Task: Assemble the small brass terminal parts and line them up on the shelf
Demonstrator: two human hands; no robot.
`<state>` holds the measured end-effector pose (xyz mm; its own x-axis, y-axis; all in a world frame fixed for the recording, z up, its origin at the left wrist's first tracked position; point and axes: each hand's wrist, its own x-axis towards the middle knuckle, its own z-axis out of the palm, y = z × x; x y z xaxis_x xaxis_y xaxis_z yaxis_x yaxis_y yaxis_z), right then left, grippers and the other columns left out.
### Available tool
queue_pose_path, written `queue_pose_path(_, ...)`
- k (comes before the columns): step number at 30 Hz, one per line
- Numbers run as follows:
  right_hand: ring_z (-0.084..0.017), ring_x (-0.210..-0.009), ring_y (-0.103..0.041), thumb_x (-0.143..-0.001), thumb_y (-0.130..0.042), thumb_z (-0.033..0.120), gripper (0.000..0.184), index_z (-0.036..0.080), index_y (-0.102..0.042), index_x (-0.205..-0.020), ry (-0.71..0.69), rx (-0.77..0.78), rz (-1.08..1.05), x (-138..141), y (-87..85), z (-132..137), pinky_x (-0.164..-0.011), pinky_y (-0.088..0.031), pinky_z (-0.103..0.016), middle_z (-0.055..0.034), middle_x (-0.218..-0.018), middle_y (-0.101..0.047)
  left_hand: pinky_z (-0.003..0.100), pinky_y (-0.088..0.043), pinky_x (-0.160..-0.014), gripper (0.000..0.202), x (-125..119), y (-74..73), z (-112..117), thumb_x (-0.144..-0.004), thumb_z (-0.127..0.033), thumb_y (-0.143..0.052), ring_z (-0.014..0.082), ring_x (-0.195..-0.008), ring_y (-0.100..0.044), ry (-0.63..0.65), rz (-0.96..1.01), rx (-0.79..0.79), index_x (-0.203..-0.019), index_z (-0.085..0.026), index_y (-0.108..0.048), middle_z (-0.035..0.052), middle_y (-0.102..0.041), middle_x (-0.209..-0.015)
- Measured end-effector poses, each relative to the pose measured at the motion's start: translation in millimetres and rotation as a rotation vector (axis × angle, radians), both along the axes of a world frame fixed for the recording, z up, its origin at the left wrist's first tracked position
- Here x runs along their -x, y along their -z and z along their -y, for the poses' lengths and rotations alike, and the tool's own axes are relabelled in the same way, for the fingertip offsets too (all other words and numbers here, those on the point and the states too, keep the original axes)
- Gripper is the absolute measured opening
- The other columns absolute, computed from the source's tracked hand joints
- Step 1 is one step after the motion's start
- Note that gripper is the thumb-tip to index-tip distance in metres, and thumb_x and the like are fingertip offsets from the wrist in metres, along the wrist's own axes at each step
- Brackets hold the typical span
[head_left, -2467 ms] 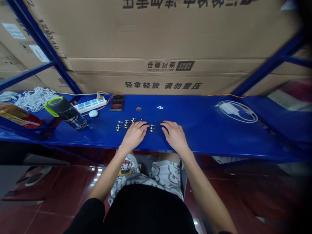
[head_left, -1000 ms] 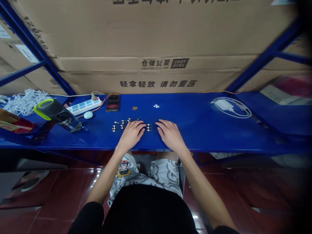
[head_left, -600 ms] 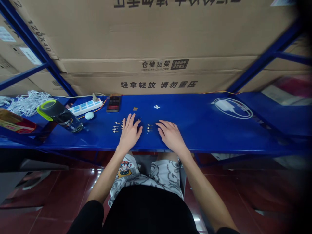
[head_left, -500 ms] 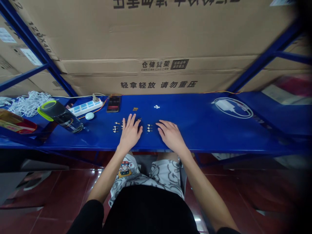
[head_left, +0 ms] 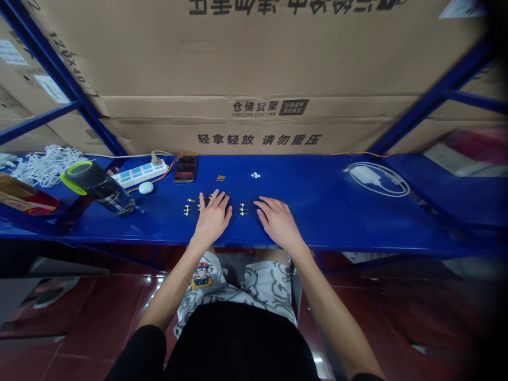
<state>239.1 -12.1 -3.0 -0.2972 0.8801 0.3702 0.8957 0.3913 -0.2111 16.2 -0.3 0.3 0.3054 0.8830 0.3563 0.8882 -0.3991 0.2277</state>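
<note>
My left hand (head_left: 213, 218) lies palm down on the blue tabletop (head_left: 337, 211) with its fingers spread. It partly covers some small white-and-brass parts, and a thin dark-tipped piece (head_left: 227, 194) shows beside its fingertips. To its left is a short column of small white parts with brass pins (head_left: 188, 207). Between my hands sits another small column of white pieces with pins (head_left: 243, 209). My right hand (head_left: 278, 219) rests on the table to the right of that column, fingers stretched out and slightly bent, holding nothing visible.
Farther back lie a small pile of brass pieces (head_left: 220, 178) and white bits (head_left: 255, 175). On the left are a phone (head_left: 186, 168), a power strip (head_left: 141, 173), a pale oval object (head_left: 146, 188) and a bottle (head_left: 103, 189). A charger with cable (head_left: 367, 174) lies right; cardboard (head_left: 254, 69) stands behind.
The fingers of my left hand have drawn back slightly toward me, uncovering a little more of the parts in front of them. My right hand stays almost in place. The view shifts slightly.
</note>
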Motion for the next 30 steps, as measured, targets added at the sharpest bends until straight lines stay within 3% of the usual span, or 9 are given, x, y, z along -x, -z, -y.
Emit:
queue_pose_path(6, -0.031, -0.131, -0.056, -0.102, -0.043, 0.033, 0.038, 0.026, -0.064, -0.133, -0.009, 0.093, -0.071, -9, -5.4, -17, -0.104, -0.045, -0.054, -0.0081, -0.141, -0.064, 0.068, -0.013, -0.125, 0.039, 1, 2.1, 0, -0.106, -0.026, -0.039, 0.031, -0.146, -0.043, 0.038, 0.038, -0.046, -0.135, -0.015, -0.063, 0.0129, -0.062, -0.143)
queue_pose_path(13, -0.033, -0.123, -0.06, -0.1, -0.047, 0.028, 0.046, 0.02, -0.053, -0.145, 0.123, 0.216, -0.057, -21, -17.0, -100, -0.096, -0.052, -0.049, -0.0142, -0.134, -0.066, 0.058, -0.03, -0.124, 0.035, 4, 5.6, -3, -0.105, -0.025, -0.045, 0.0299, -0.142, -0.049, 0.092, 0.072, -0.106, -0.131, -0.015, -0.065, 0.0119, -0.065, -0.138)
queue_pose_path(16, -0.035, -0.123, -0.06, -0.1, -0.048, 0.03, 0.044, 0.021, -0.056, -0.142, 0.208, 0.194, 0.005, -18, -14.4, -123, -0.092, -0.053, -0.048, -0.0154, -0.137, -0.061, 0.054, -0.033, -0.123, 0.033, 5, 7.5, -4, -0.105, -0.024, -0.047, 0.0282, -0.14, -0.052, 0.114, 0.08, -0.141, -0.13, -0.016, -0.066, 0.0109, -0.066, -0.137)
queue_pose_path(23, -0.028, -0.097, -0.068, -0.101, -0.05, 0.039, 0.032, 0.029, -0.071, -0.124, 0.27, 0.111, 0.01, -14, -8.2, -129, -0.076, -0.054, -0.039, -0.0103, -0.123, -0.063, 0.051, -0.036, -0.122, 0.035, 8, 9.9, -6, -0.104, -0.019, -0.046, 0.0263, -0.142, -0.051, 0.135, 0.073, -0.121, -0.134, -0.017, -0.063, 0.0101, -0.063, -0.142)
queue_pose_path(30, -0.024, -0.088, -0.068, -0.098, -0.058, 0.036, 0.019, 0.029, -0.075, -0.102, 0.305, 0.069, -0.082, -14, -7.2, -128, -0.07, -0.05, -0.034, -0.0066, -0.11, -0.068, 0.05, -0.037, -0.121, 0.038, 8, 7.7, -7, -0.104, -0.022, -0.048, 0.0257, -0.141, -0.051, 0.139, 0.09, -0.111, -0.14, -0.017, -0.058, 0.0115, -0.057, -0.148)
